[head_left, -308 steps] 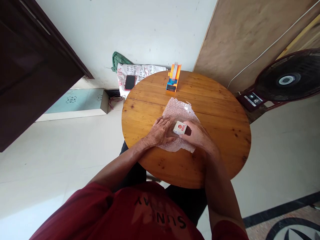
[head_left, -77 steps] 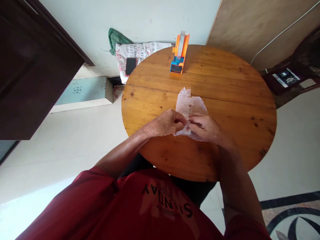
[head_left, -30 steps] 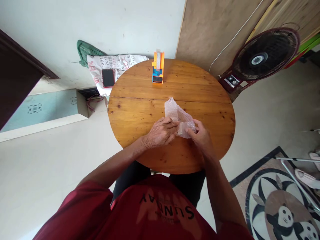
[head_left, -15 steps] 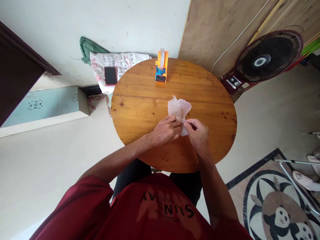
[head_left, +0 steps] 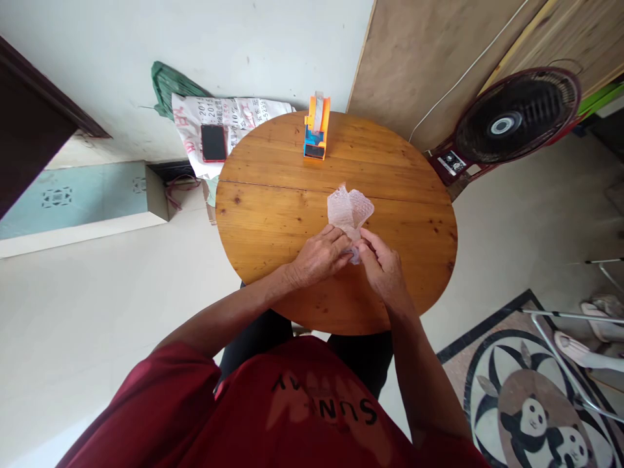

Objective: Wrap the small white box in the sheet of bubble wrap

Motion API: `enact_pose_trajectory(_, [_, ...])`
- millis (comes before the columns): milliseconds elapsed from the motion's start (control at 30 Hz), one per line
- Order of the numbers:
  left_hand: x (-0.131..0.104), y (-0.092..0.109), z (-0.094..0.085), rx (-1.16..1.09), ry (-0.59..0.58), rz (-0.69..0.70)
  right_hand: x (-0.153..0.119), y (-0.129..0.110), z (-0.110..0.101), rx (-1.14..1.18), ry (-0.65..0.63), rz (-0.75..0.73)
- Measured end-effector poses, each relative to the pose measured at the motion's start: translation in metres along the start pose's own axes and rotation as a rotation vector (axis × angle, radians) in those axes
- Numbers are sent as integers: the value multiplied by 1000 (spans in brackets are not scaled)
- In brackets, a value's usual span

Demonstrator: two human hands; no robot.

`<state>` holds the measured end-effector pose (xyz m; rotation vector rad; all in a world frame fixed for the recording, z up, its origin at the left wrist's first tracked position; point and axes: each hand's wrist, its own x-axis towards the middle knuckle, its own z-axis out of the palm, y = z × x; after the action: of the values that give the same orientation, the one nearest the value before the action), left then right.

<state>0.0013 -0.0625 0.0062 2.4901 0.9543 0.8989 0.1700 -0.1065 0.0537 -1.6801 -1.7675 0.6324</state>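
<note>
A crumpled piece of pinkish clear bubble wrap lies over the middle of the round wooden table. Its near end is gathered between my two hands. My left hand is closed on the wrap's left side, fingers bent over it. From the right, my right hand pinches the near end with thumb and fingers. Whether anything is wrapped inside is hidden. An orange and blue tape dispenser holding a roll of tape stands at the table's far edge.
Left of the table, a phone rests on a white printed sack, with a green bag behind. A dark red fan stands at the right. A metal-framed rack with shoes is at the lower right.
My right hand has shifted slightly left, its fingers now nearer my left hand. The wrap's near end is folded in more, and its far part stays spread. The view has tilted a little.
</note>
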Motion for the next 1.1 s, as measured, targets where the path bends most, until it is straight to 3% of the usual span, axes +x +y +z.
enact_pose_trajectory(400, [1, 7, -12, -403, 84, -234, -8, 3, 12, -122, -45, -123])
enact_pose_trajectory(567, [20, 13, -11, -284, -36, -403, -8, 2, 14, -131, -62, -83])
enact_pose_trajectory(733, [26, 8, -8, -268, -95, -394, -7, -1, 4, -5, -145, -47])
enact_pose_trajectory(867, [21, 6, -5, -270, -60, -391, 1, 5, -10, 98, -193, -49])
enact_pose_trajectory(967, [21, 5, -4, -198, -73, -374, 16, 10, -21, 53, -67, -32])
enact_pose_trajectory(1100, [27, 6, -13, -115, -227, -358, 50, 12, -26, -184, 110, -5])
